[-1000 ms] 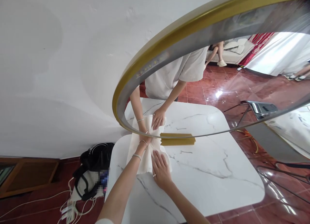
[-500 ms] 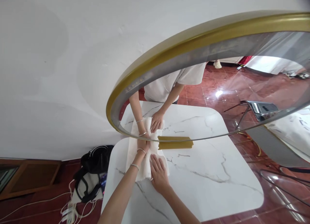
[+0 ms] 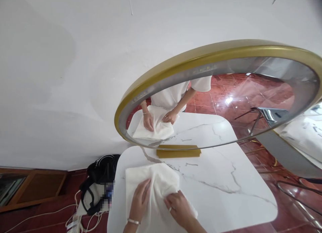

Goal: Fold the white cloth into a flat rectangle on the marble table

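A white cloth (image 3: 159, 179) lies rumpled near the front left of the marble-patterned table (image 3: 213, 199), its folds gathered between my two hands. With a bracelet at its wrist, my left hand (image 3: 140, 197) rests on the cloth, fingers drawn together and pinching a fold. My right hand (image 3: 179, 207) wears a ring and has its curled fingers closed on the cloth's right part. The fingertips of both hands are partly hidden in the fabric.
A round gold-framed mirror (image 3: 213, 56) leans over the table's far side, reflecting my hands and the cloth. Its gold base (image 3: 179, 153) stands on the tabletop. Left of the table are a black bag (image 3: 103, 167) and white cables (image 3: 88, 223). Metal chair legs (image 3: 299, 196) stand at right.
Both hands have come back from beside the mirror base toward me, bringing the cloth along. The cloth now spreads wider, and my hands have gone from lying on it to pinching it.
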The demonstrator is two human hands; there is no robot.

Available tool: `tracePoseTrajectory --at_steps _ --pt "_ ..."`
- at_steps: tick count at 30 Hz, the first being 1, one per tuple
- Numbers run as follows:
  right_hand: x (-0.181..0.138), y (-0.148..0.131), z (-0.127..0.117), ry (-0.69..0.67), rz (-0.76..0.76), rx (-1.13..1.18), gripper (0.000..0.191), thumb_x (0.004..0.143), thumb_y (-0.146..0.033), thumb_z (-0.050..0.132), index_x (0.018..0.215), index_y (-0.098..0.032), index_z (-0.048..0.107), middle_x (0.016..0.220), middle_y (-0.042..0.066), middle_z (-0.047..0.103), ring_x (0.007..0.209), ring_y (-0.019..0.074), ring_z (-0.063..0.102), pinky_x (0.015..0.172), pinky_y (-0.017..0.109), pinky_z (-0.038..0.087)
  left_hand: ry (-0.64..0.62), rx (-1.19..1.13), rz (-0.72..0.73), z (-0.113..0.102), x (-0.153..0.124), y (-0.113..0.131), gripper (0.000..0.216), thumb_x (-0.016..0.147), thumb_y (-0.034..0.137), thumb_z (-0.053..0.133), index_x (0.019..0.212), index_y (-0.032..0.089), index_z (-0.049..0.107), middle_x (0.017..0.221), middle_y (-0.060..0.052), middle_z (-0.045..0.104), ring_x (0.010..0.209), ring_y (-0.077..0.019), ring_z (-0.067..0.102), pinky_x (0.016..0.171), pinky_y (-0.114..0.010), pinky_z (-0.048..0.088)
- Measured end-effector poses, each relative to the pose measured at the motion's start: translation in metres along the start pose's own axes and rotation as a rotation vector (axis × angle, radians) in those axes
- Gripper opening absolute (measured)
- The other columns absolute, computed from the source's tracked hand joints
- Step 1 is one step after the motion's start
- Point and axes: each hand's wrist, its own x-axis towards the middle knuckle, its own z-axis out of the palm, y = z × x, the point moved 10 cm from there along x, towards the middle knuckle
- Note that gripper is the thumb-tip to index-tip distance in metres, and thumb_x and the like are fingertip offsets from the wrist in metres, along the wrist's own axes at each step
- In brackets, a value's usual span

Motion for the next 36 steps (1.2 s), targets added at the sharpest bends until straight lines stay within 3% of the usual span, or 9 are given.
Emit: tracePoseTrajectory --at_steps 6,9,14,18,21,26,30,33,36 --pt "0.06 0.034 -0.009 0.258 0.181 -0.023 0.018 0.09 -0.033 0.045 0.097 -0.02 0.055 0.098 0.012 0.063 0.092 0.0266 0.058 0.079 0.039 0.046 0.336 0.326 -0.565 -0.073 0.01 -0.05 0.056 0.084 0.046 0.051 0.132 0.016 0.049 0.14 -0.02 0.043 0.13 -0.0368 0.04 0.1 -0.055 0.039" --pt "0.072 0.047 -0.007 0.303 0.259 0.002 0.03 0.086 -0.027 0.046 0.115 -0.019 0.048 0.106 0.014 0.062 0.092 0.0279 0.06 0.078 0.042 0.048 0.286 0.327 -0.757 -0.087 0.011 -0.057 0.063 0.083 0.051 0.052 0.137 0.019 0.042 0.14 -0.02 0.042 0.124 -0.0387 0.045 0.093 -0.055 0.043" --pt "0.043 0.048 0.003 0.279 0.294 0.114 0.061 0.071 -0.009 0.041 0.13 -0.018 0.032 0.078 0.003 0.065 0.065 0.0204 0.063 0.059 0.029 0.049 0.214 0.278 -0.951 -0.106 -0.016 -0.081 0.07 0.079 0.056 0.053 0.134 0.014 0.042 0.128 -0.022 0.053 0.113 -0.0374 0.055 0.088 -0.054 0.044" --pt "0.011 0.044 0.015 0.227 0.266 0.191 0.06 0.064 -0.007 0.044 0.121 -0.023 0.035 0.054 -0.01 0.054 0.044 0.0142 0.053 0.044 0.02 0.042 0.14 0.204 -0.871 -0.107 -0.032 -0.107 0.042 0.081 0.049 0.048 0.105 0.018 0.061 0.107 -0.013 0.066 0.104 -0.0337 0.061 0.089 -0.048 0.045" --pt "0.004 0.042 0.021 0.23 0.242 0.256 0.058 0.065 -0.011 0.05 0.12 -0.025 0.037 0.059 -0.008 0.058 0.05 0.0145 0.059 0.049 0.021 0.046 0.218 0.184 -0.756 -0.111 -0.037 -0.109 0.032 0.073 0.048 0.051 0.085 0.02 0.06 0.097 -0.013 0.066 0.102 -0.0355 0.06 0.087 -0.047 0.046" --pt "0.018 0.033 0.006 0.256 0.211 0.435 0.058 0.081 -0.019 0.042 0.137 -0.024 0.031 0.081 0.002 0.067 0.064 0.0156 0.065 0.058 0.026 0.053 0.375 -0.064 -0.484 -0.11 -0.031 -0.052 0.023 0.074 0.048 0.044 0.071 0.025 0.046 0.078 -0.005 0.063 0.086 -0.0284 0.063 0.084 -0.04 0.048" --pt "0.029 0.005 -0.072 0.357 0.098 0.394 0.065 0.081 -0.02 0.045 0.144 -0.026 0.029 0.104 0.008 0.067 0.072 0.0171 0.067 0.05 0.023 0.05 0.481 -0.278 -0.265 -0.151 -0.019 0.028 0.04 0.081 0.065 0.038 0.083 0.026 0.046 0.061 0.004 0.053 0.055 -0.0181 0.054 0.056 -0.029 0.045" --pt "0.036 -0.032 -0.181 0.579 -0.048 0.313 0.036 0.084 -0.023 0.047 0.119 -0.025 0.059 0.106 0.008 0.066 0.091 0.0212 0.065 0.061 0.026 0.053 0.723 -0.264 -0.116 -0.234 -0.007 0.092 0.038 0.078 0.062 0.05 0.082 0.025 0.045 0.051 0.01 0.034 0.04 -0.0115 0.033 0.041 -0.024 0.031" --pt "0.055 -0.096 -0.292 0.72 -0.358 0.188 0.026 0.084 -0.022 0.044 0.081 -0.026 0.069 0.082 0.002 0.067 0.086 0.0204 0.064 0.067 0.028 0.053 0.87 -0.199 0.265 -0.319 0.019 0.18 0.023 0.086 0.041 0.046 0.077 0.022 0.054 0.065 0.004 0.051 0.046 -0.0098 0.04 0.047 -0.023 0.038"
